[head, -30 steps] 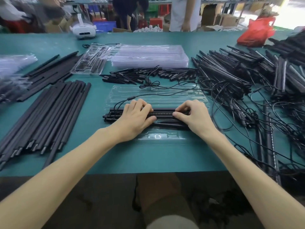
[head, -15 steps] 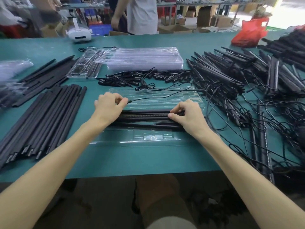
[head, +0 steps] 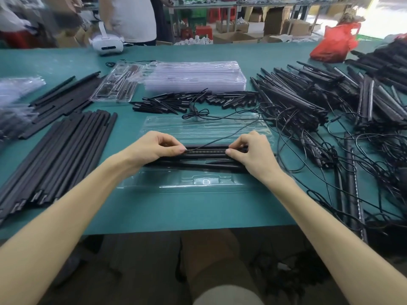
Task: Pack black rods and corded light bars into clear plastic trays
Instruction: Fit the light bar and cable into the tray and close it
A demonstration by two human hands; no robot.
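Left hand is pinched shut, thumb and fingertips on the left end of the light bar, which lies along the middle of the open clear tray on the green table. Black rods already sit in the tray's nearer slots. The bar's cord runs loose over the tray's lid half, toward the far right. Right hand pinches the bar's right end the same way.

To seat it well: press both ends down evenly, keep the bar parallel to its slot, and tuck the cord clear of the hinge before closing.
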